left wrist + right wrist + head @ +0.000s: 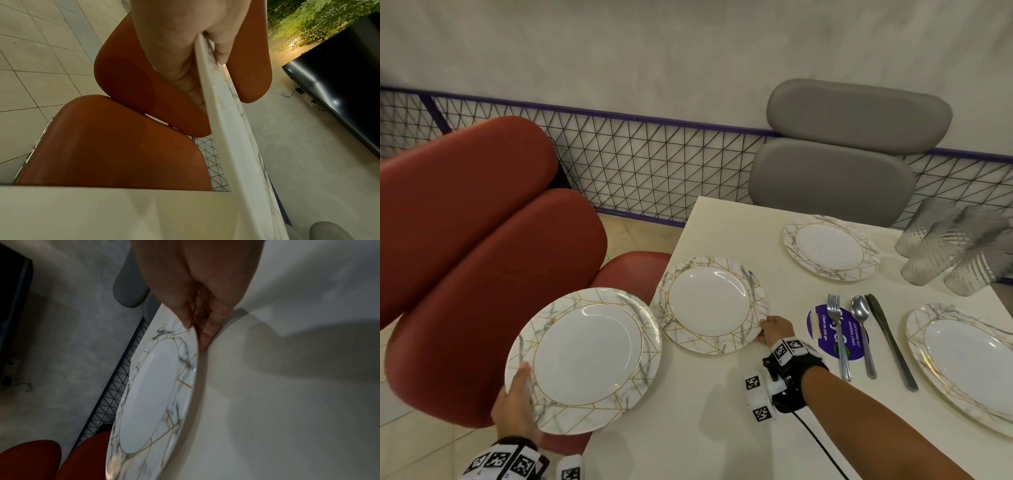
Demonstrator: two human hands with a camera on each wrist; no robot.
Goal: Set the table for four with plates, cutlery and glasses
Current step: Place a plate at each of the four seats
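Observation:
Four white plates have marbled, gold-lined rims. My left hand [517, 407] grips one plate [585, 356] by its near-left rim and holds it in the air off the table's left edge; the left wrist view shows that plate [230, 129] edge-on. My right hand [774, 334] pinches the near-right rim of a second plate [710, 303] lying at the table's left edge; in the right wrist view the thumb lies on that plate's [152, 394] rim and the fingers go under it. Two more plates [828, 246] [969, 363] lie farther right. A fork [839, 335], spoon [863, 335] and knife [890, 339] lie side by side.
The cream table [705, 428] carries a round purple sticker [825, 329] under the cutlery. Several ribbed clear glasses [948, 253] stand at the far right. A red chair [482, 253] is at the left, a grey chair [842, 150] behind the table, with a wire fence [654, 164].

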